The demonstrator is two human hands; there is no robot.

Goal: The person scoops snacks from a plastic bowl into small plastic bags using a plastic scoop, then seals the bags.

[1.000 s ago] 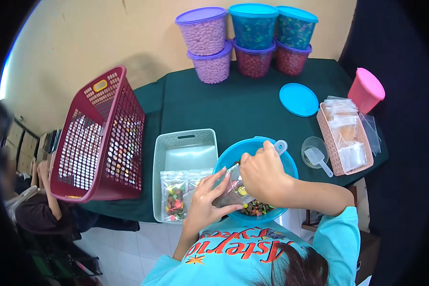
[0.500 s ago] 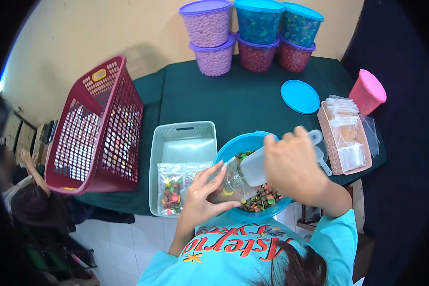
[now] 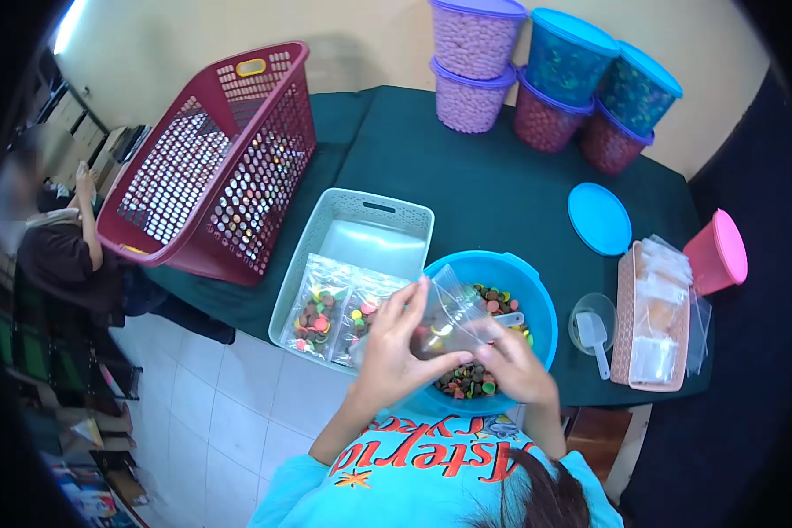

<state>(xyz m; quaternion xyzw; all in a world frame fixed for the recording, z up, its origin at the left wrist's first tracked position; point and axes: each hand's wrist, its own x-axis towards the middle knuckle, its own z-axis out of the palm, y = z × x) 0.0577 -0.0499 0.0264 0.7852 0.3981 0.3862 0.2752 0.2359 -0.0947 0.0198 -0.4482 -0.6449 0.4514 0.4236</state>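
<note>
Over the blue tub (image 3: 550, 321) of small colourful round pieces, my left hand (image 3: 396, 348) grips a clear zip bag (image 3: 456, 304) from the left, thumb in front. Some pieces show dimly inside the bag. My right hand (image 3: 519, 370) has its fingers closed on the bag's right side. The handle of a scoop (image 3: 510, 319) sticks out just behind the right hand, its scoop end hidden. Left of the tub, a pale green basket (image 3: 422, 224) contains filled zip bags (image 3: 317, 308) lying flat.
A tall maroon laundry basket (image 3: 238, 185) stands at left. Stacked lidded tubs (image 3: 554, 66) line the wall. To the right are a blue lid (image 3: 599, 218), a white scoop (image 3: 593, 333) on a clear dish, a pink basket (image 3: 625, 352) of bags and a pink tub (image 3: 715, 255). Another person (image 3: 62, 238) is at far left.
My right hand has let go of the large scoop, which now rests in the tub, and has moved down onto the bag. The whole view has shifted and turned.
</note>
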